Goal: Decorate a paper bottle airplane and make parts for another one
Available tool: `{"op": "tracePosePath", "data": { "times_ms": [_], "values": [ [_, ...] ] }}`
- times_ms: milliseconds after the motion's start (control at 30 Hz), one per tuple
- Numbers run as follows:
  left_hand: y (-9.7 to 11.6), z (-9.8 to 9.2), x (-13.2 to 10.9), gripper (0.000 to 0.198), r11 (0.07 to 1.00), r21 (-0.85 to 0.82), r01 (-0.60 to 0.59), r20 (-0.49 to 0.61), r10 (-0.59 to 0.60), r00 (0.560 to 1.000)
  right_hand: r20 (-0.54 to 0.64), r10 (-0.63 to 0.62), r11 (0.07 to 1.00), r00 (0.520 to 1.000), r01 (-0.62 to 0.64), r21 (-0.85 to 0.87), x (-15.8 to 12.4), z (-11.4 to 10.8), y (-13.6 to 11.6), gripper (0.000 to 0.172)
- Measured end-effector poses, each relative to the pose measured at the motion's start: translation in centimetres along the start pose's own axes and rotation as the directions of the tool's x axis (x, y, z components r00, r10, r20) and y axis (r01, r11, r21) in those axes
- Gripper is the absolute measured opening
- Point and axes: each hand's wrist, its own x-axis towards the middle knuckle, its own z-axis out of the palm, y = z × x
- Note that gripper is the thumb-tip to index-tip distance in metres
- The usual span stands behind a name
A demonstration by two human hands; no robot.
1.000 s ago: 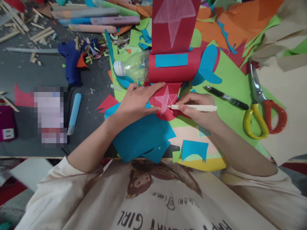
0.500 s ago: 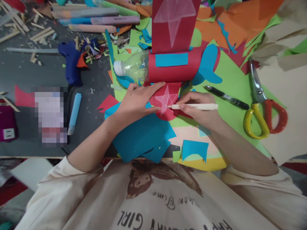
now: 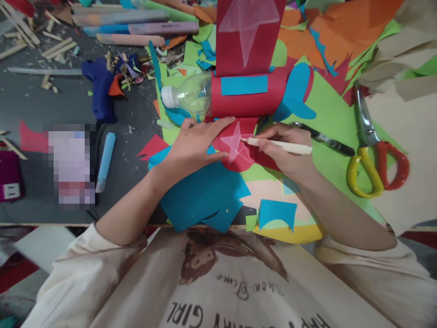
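Note:
A plastic bottle [image 3: 193, 94] with a white cap lies sideways, its body wrapped in red paper with blue paper pieces on it. Red paper wings stick out on both sides. On the far wing [image 3: 247, 36] is a large white star. The near wing [image 3: 227, 157] carries a smaller white star [image 3: 236, 142], partly filled in. My left hand [image 3: 198, 143] lies spread, its fingers and thumb pressing on the near wing's left side. Pinched in my right hand [image 3: 287, 143] is a white marker [image 3: 292, 146], its tip on the star's right part.
Scissors [image 3: 370, 150] and a black pen [image 3: 327, 139] lie on the right. A blue glue gun [image 3: 100, 89], a blue marker [image 3: 106, 161] and a blurred-out object [image 3: 71, 166] are on the left. Blue paper [image 3: 201, 191] sits near the table edge; several markers [image 3: 136, 28] lie behind.
My right hand has shifted the marker tip slightly up and to the right across the star, and the marker has tilted. My left hand stays in place.

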Motion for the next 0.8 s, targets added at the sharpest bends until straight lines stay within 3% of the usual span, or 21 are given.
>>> {"op": "tracePosePath", "data": {
  "times_ms": [167, 333, 567, 800],
  "values": [
    [0.1, -0.1, 0.0, 0.066, 1.0, 0.016, 0.012, 0.011, -0.012, 1.0, 0.051, -0.035, 0.999, 0.998, 0.037, -0.031, 0.0, -0.2, -0.4, 0.015],
    [0.0, 0.0, 0.0, 0.065, 1.0, 0.019, -0.005, -0.009, 0.005, 1.0, 0.091, 0.007, 1.0, 0.996, -0.005, -0.02, -0.1, -0.2, -0.4, 0.021],
    [0.0, 0.0, -0.1, 0.065, 1.0, 0.02, 0.001, -0.007, -0.001, 1.0, 0.16, 0.003, 1.0, 0.987, -0.008, 0.026, 0.0, -0.3, -0.4, 0.017],
    [-0.1, 0.0, -0.1, 0.067, 1.0, 0.021, 0.001, 0.0, -0.001, 1.0, 0.019, -0.029, 0.967, 0.999, 0.023, 0.254, 0.3, -0.3, 0.8, 0.007]
  ]
}}
